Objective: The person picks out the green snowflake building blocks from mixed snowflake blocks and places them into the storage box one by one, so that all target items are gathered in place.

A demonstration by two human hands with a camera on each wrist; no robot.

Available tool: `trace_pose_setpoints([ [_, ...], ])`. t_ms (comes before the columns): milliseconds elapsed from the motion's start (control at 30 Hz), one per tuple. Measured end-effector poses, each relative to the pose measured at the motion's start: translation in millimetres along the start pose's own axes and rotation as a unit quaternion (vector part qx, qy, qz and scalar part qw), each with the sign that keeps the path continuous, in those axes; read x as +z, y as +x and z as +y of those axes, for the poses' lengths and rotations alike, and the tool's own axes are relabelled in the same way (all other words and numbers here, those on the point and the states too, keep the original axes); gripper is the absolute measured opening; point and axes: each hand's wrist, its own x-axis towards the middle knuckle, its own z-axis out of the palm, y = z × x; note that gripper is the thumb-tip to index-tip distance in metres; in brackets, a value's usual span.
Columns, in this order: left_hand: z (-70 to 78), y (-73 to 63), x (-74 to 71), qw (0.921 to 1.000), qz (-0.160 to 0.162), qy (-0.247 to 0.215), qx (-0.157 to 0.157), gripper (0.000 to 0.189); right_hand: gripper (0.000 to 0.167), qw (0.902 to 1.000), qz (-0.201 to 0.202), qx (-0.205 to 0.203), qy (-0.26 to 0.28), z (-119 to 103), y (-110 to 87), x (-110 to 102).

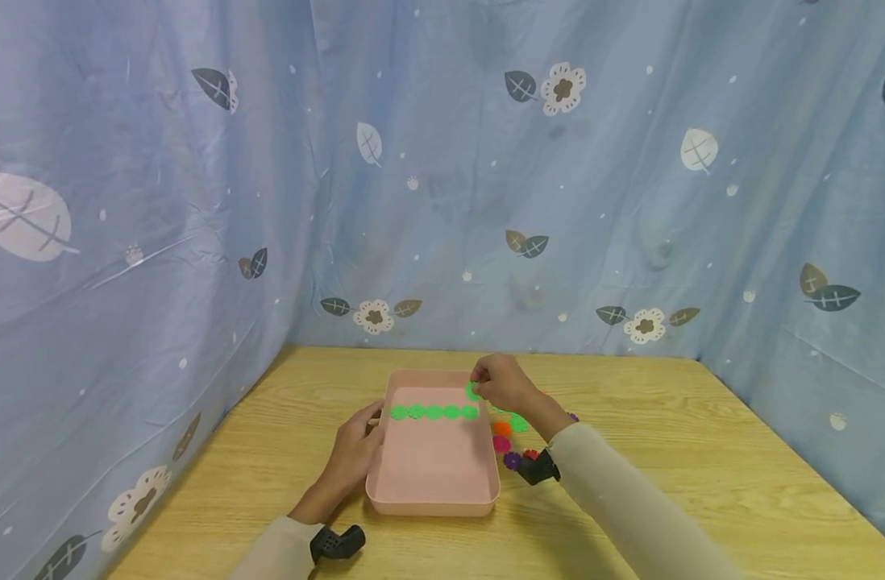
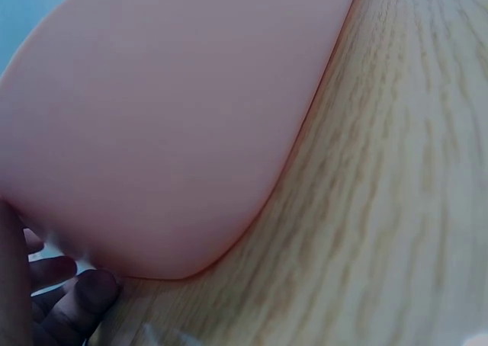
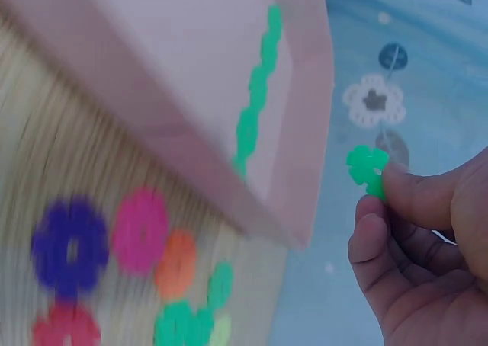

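A pink tray (image 1: 435, 467) stands on the table, with a row of green flower-shaped plastic pieces (image 1: 434, 412) lying across its floor. My left hand (image 1: 351, 451) holds the tray's left side; in the left wrist view its fingers (image 2: 88, 293) lie bent against the outer wall, partly cut off by the frame. Above the tray's far right corner, my right hand (image 1: 504, 383) pinches one green flower-shaped piece (image 3: 367, 167) between thumb and index finger. The right wrist view shows this piece held clear of the tray wall.
Right of the tray lie loose flower pieces: purple (image 3: 70, 247), pink (image 3: 140, 232), orange (image 3: 176, 264), red (image 3: 66, 327) and several green (image 1: 518, 422). My right forearm partly covers them. A blue patterned curtain (image 1: 457, 201) hangs behind and beside the wooden table (image 1: 631, 451).
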Motion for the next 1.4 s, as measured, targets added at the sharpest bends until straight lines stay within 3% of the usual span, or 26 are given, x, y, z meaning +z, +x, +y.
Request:
trace_pose_setpoints([
  [333, 0.7, -1.7, -0.8, 0.9999, -0.005, -0.011, 0.002, 0.051, 0.004, 0.9918, 0.018, 0.007, 0.127, -13.3, 10.2, 40.6],
  [467, 0.0, -2.7, -0.6, 1.0000, 0.003, -0.006, 0.000, 0.051, 0.003, 0.9876, 0.021, 0.021, 0.154, -15.7, 14.9, 54.4],
  [700, -1.6, -3.6, 0.6, 1.0000, -0.002, -0.005, 0.006, 0.050, 0.006, 0.9876, 0.061, 0.074, 0.124, -16.1, 18.6, 80.7],
  [900, 0.7, -4.3, -0.4, 0.9999, -0.002, -0.008, 0.006, 0.049, 0.007, 0.9766, 0.049, 0.094, 0.188, -22.0, 21.1, 99.4],
  [1167, -0.7, -5.6, 0.6, 1.0000, -0.006, -0.008, 0.001, 0.048, 0.009, 0.9678, 0.057, 0.155, 0.190, -26.9, 22.9, 121.9],
  [1400, 0.3, -2.4, -1.4, 1.0000, -0.003, 0.000, 0.007, 0.047, 0.004, 0.9583, 0.045, 0.162, 0.231, -28.4, 27.0, 124.2],
])
